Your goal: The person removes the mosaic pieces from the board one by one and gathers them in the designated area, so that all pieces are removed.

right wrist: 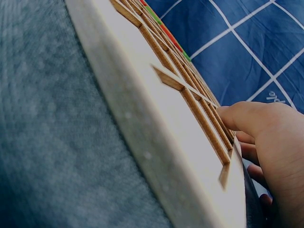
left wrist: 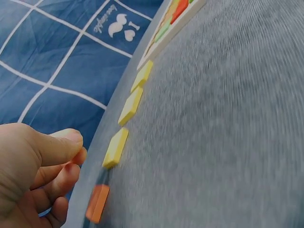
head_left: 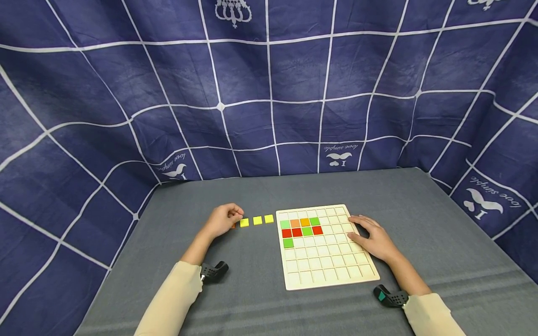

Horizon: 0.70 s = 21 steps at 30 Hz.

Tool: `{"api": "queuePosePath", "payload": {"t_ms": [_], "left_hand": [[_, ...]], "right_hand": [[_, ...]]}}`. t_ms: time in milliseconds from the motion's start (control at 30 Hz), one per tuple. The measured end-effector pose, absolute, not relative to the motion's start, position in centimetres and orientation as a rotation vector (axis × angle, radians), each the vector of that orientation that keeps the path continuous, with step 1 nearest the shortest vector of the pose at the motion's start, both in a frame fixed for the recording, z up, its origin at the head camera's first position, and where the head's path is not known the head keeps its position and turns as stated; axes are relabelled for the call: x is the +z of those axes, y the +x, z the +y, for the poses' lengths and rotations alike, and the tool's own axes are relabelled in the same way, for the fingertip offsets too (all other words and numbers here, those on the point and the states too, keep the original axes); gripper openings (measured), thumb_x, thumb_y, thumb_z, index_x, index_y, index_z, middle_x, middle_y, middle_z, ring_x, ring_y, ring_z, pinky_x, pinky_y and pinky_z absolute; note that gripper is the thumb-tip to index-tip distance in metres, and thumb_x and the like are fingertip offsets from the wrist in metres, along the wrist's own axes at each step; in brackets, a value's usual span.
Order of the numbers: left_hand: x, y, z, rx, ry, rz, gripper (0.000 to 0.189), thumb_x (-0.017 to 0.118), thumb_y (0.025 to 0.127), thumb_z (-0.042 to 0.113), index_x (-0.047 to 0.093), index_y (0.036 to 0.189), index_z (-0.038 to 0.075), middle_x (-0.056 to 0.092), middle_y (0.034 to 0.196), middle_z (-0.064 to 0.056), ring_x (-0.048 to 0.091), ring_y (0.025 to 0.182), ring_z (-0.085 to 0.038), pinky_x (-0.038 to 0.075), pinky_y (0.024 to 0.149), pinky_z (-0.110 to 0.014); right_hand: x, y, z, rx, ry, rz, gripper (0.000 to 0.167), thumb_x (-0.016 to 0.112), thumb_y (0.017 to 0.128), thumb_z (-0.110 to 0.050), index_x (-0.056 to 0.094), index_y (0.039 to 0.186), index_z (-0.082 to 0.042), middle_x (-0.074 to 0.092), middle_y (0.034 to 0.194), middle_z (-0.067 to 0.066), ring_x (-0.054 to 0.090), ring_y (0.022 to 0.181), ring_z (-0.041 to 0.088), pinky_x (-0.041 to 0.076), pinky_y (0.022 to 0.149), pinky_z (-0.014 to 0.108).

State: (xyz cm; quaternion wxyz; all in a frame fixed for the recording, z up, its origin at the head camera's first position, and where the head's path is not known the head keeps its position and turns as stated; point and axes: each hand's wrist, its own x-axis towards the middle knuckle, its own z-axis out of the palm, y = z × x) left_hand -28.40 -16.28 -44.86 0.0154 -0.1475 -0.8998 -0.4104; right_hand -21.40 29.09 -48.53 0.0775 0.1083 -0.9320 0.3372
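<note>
My left hand [head_left: 222,220] hovers over the left end of a row of small square tiles, fingers curled and thumb tip against the index finger; nothing shows in the pinch. Just below it lies an orange tile [left wrist: 98,203], partly covered by the hand in the head view. Beside that is the nearest yellow tile [head_left: 244,222], then another yellow tile [head_left: 257,220] and a third yellow tile [head_left: 269,218]. At the right edge of a pale wooden grid board [head_left: 332,261], my right hand [head_left: 374,239] rests with relaxed fingers, its fingertips overlapping the rim.
Coloured tiles fill part of the board's upper left: a green tile [head_left: 288,243], a red tile [head_left: 296,232], an orange tile [head_left: 305,222] and several others. The board lies on a grey cloth [head_left: 248,289]. Behind the table hangs a blue curtain [head_left: 294,121] with white lines.
</note>
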Motion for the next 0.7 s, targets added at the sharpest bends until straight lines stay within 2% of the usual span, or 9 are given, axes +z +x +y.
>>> {"api": "queuePosePath", "payload": {"t_ms": [233,700], "left_hand": [[-44.8,-28.6,-14.8,-1.242,-0.521,-2.797,0.004,0.07,0.09,0.007,0.07,0.092,0.004,0.063,0.078,0.0,0.053,0.067,-0.011,0.043,0.061,-0.027],[-45.3,-28.7,-12.4,-1.26,-0.561,-2.787,0.004,0.071,0.089,0.01,0.071,0.091,0.006,0.062,0.075,0.002,0.053,0.065,-0.01,0.043,0.06,-0.026]], "right_hand": [[-48.6,-21.5,29.1,1.003,0.321,-2.79,0.055,0.068,0.092,-0.035,0.055,0.136,-0.004,0.044,0.142,0.027,0.032,0.135,0.045,0.025,0.103,0.064],[-48.4,-21.5,29.2,1.022,0.334,-2.777,0.054,0.068,0.092,-0.033,0.056,0.135,-0.003,0.045,0.141,0.027,0.033,0.135,0.045,0.025,0.103,0.064]]}}
